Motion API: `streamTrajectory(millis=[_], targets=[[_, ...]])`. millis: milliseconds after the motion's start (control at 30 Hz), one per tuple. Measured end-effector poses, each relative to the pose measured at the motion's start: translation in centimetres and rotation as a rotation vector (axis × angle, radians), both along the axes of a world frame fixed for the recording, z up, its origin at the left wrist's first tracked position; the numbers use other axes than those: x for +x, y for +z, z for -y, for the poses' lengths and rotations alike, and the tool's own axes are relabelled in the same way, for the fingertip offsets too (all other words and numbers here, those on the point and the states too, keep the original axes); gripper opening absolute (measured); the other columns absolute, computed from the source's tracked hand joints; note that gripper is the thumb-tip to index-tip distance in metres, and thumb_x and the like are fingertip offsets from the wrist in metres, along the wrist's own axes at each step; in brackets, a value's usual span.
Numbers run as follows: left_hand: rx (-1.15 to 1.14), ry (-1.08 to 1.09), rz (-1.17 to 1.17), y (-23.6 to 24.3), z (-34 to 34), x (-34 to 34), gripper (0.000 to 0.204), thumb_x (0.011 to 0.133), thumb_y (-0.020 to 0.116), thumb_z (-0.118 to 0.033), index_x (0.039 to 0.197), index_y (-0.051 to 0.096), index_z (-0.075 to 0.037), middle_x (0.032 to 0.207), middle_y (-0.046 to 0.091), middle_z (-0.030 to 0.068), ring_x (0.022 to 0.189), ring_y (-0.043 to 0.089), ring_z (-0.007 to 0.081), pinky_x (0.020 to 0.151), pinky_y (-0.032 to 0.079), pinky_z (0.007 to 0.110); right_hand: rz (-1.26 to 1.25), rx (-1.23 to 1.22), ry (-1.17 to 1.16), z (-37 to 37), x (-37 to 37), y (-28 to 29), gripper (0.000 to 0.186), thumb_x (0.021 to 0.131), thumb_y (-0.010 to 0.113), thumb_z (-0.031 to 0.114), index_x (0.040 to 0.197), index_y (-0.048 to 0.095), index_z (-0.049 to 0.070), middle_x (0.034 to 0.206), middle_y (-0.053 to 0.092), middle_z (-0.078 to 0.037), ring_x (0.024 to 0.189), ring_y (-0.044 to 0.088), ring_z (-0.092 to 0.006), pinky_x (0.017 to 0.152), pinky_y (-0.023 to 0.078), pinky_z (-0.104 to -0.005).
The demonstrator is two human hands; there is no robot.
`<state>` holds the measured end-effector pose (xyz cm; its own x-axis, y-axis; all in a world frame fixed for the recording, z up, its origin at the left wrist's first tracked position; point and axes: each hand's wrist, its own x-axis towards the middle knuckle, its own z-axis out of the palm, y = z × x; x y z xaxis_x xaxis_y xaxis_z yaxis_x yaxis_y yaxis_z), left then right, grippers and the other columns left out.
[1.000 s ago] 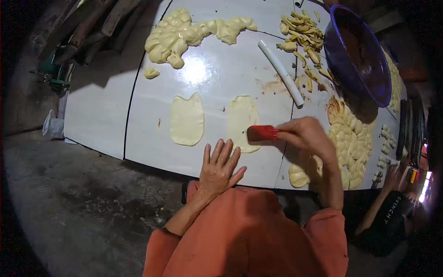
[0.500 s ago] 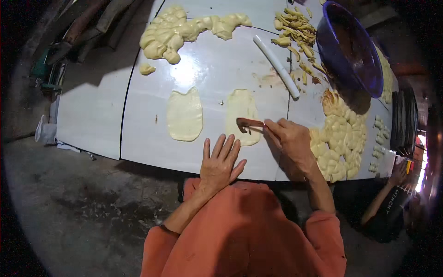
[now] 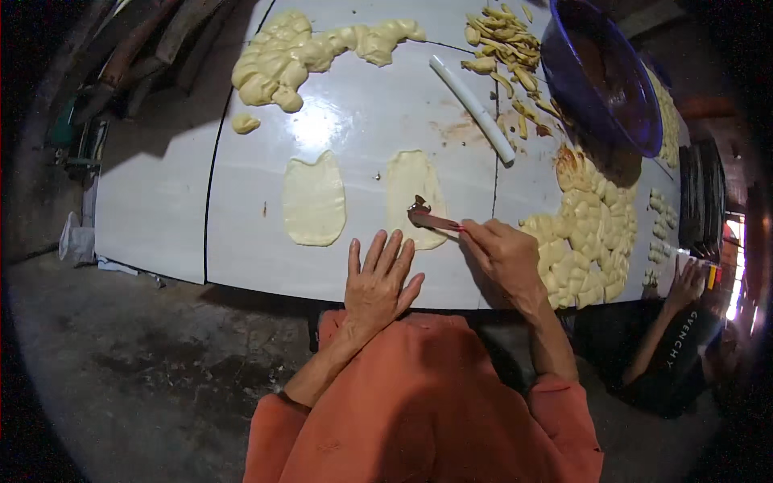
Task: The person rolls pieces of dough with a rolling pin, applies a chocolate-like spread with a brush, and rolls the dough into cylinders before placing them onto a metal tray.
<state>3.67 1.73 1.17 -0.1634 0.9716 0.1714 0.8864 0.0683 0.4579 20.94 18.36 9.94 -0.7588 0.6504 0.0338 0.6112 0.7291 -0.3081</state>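
My right hand (image 3: pixel 510 258) pinches the handle of a flat spreading knife (image 3: pixel 441 223). Its tip meets dark brown paste (image 3: pixel 418 209) on the lower half of a flattened oval dough sheet (image 3: pixel 412 173). A second dough sheet (image 3: pixel 314 201), without paste, lies to the left. My left hand (image 3: pixel 377 278) rests palm down near the table's front edge, fingers stretched out and holding nothing. Its fingertips are just below and left of the dough sheet with the paste.
Dough lumps (image 3: pixel 278 64) lie at the far left, more dough pieces (image 3: pixel 592 241) at right. A white rolling pin (image 3: pixel 473 109) lies beside yellow strips (image 3: pixel 507 40) and a tilted blue basin (image 3: pixel 555 76). Another person's hand (image 3: pixel 686 283) is at the right table end.
The knife has turned slightly, its tip now lower at the handle side, and the brown paste is gathered in a lump at its tip. My left hand stays resting. The whole view has shifted a little.
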Motion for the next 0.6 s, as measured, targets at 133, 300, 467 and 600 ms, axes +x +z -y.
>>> streamTrajectory(millis=[133,300,467,600], targets=[[0.004,-0.025,0.031,0.0,-0.2,0.0,0.06,0.09,0.073,-0.041,0.14,0.06,-0.01,0.146,0.056,0.0165,0.14,0.047,0.0371,0.116,0.027,0.068,-0.144,-0.028,-0.126,-0.9,0.3,-0.2,0.018,0.095,0.07,0.024,0.109,0.073,0.012,0.079,0.067,-0.008,0.07,0.068,-0.0277,0.061,0.054,-0.0398],[-0.009,-0.031,0.024,0.7,-0.2,-0.3,0.057,0.093,0.072,-0.039,0.141,0.06,-0.012,0.148,0.052,0.0184,0.14,0.046,0.0392,0.116,0.027,0.068,-0.049,-0.183,-0.06,-2.4,0.7,-0.9,0.026,0.097,0.069,0.028,0.115,0.074,0.009,0.081,0.069,-0.013,0.068,0.068,-0.0277,0.062,0.054,-0.0394],[-0.077,-0.033,0.006,1.8,-0.8,0.2,0.049,0.09,0.076,-0.032,0.134,0.065,-0.014,0.146,0.053,0.0173,0.138,0.046,0.0399,0.113,0.03,0.069,-0.619,-0.847,-0.587,-8.0,3.3,1.5,0.034,0.094,0.075,0.022,0.118,0.073,-0.002,0.084,0.068,-0.003,0.069,0.058,-0.011,0.059,0.046,-0.0289],[-0.062,0.007,-0.043,2.4,-0.4,0.3,0.045,0.09,0.076,-0.032,0.13,0.068,-0.013,0.144,0.054,0.0173,0.136,0.047,0.0408,0.111,0.031,0.07,-0.681,-0.648,-0.732,-17.5,6.3,6.9,0.036,0.093,0.076,0.026,0.117,0.075,0.0,0.086,0.071,-0.004,0.073,0.059,-0.0067,0.065,0.046,-0.024]])
